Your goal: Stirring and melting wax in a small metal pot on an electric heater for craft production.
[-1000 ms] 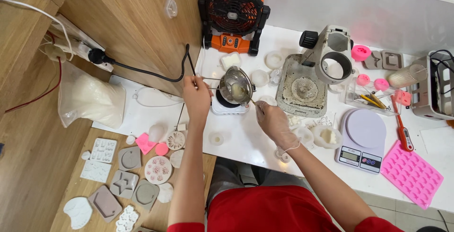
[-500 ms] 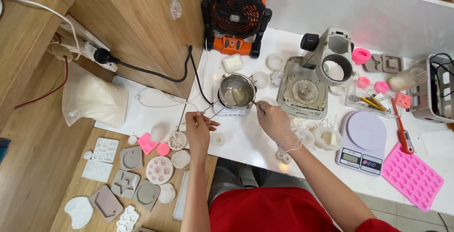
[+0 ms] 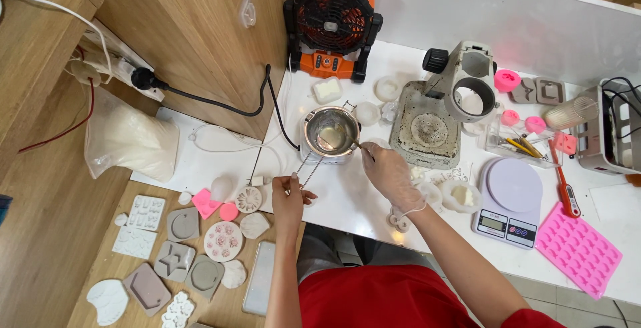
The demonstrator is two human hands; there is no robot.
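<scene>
Left hand (image 3: 292, 191), bare, is pinched shut on the near end of the wire handle (image 3: 309, 168) of the small metal pot (image 3: 330, 132). Handle's long axis runs diagonally, from the left hand up and to the right to the pot; pot end points away from the person, grip end points back toward their body. The pot sits upright on a small white hotplate (image 3: 314, 154), beyond the left hand and just ahead of the right one, with pale liquid inside.

Right hand (image 3: 389, 174), in a thin clear glove, is closed on a thin stirring stick (image 3: 356, 145). The stick runs from the fingers up-left into the pot, tip dipped over the near-right rim. Cannot tell the stick's material.

Both hands are over the white counter (image 3: 347, 201). Left of the left hand, on a wooden surface: pink and grey silicone moulds (image 3: 183, 224) and a round flower-pattern piece (image 3: 224, 240). Right of the right hand: small white cast pieces (image 3: 461, 194), then a digital kitchen scale (image 3: 509, 198), then a pink silicone mould sheet (image 3: 577, 248) and a red probe thermometer (image 3: 564, 181), well apart. Beyond the right hand: a grey stand with a ring-shaped head (image 3: 461, 87). Beyond the pot, at the back of the counter: an orange and black fan (image 3: 332, 24). Black cable (image 3: 220, 104) runs from a wall plug, far left of the left hand, toward the hotplate.
</scene>
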